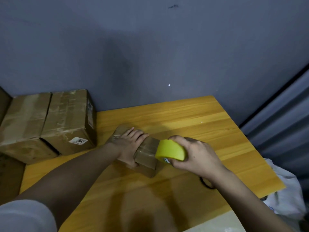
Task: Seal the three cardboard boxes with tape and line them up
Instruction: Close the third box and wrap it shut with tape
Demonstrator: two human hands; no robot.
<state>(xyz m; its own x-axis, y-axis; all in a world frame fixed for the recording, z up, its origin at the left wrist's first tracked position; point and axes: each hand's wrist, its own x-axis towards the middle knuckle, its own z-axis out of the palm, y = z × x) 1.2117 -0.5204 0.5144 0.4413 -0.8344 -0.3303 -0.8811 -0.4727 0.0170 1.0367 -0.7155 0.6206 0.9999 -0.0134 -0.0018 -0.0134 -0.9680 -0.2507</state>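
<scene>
Centrally, the small box [143, 158] lies on the tabletop [209, 124]. The left hand [132, 143] presses down on its top, thumb curled over the near side, steadying it, while the right hand [194, 154] grips the yellow tape roll [170, 150] at its right end, evidently to lay tape. Two larger boxes [50, 121] stand at left.

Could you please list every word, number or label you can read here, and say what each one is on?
"2097": large digits, seen upside down, on the white sticker on the larger cardboard box; the first digit is unclear.
Smaller print on that sticker: too small to read.
Label on that box's right side: too blurred to read.
Yellow tape roll, small box: no readable text.
</scene>
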